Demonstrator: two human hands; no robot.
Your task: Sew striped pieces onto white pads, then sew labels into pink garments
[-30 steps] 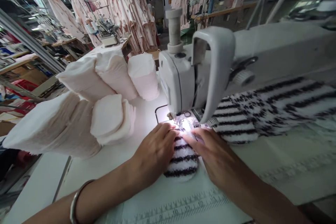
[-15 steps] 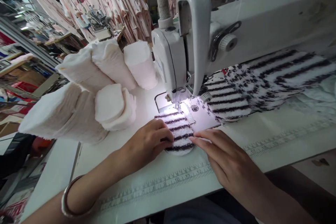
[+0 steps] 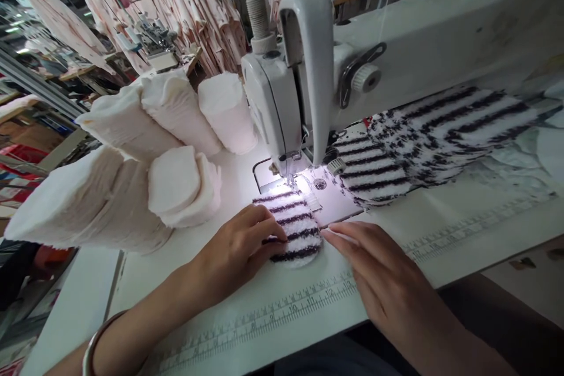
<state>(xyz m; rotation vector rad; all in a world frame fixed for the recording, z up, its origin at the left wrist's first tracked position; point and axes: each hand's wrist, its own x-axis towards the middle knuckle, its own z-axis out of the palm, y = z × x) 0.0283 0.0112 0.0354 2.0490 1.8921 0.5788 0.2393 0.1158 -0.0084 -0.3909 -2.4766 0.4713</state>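
A fuzzy white fabric piece with dark stripes (image 3: 296,226) lies flat on the sewing machine bed, its far end beneath the lit presser foot (image 3: 291,181). My left hand (image 3: 238,244) rests on the piece's left side, fingers curled and pressed together on it, thumb near the middle. At the right edge, the fingertips of my right hand (image 3: 383,270) are held close together against the cloth; its thumb is hidden. The sewing machine head (image 3: 273,108) stands just beyond both hands.
Stacks of cut white plush pieces (image 3: 176,108) stand left of the machine. More striped pieces (image 3: 374,167) lie under the machine arm at right. A printed ruler strip (image 3: 282,317) runs along the table's front. Pink garments (image 3: 198,6) hang behind.
The whole view has shifted, so the machine and stacks sit further left and slightly lower. Both hands keep their places at the striped piece, which shows no clear movement under the foot.
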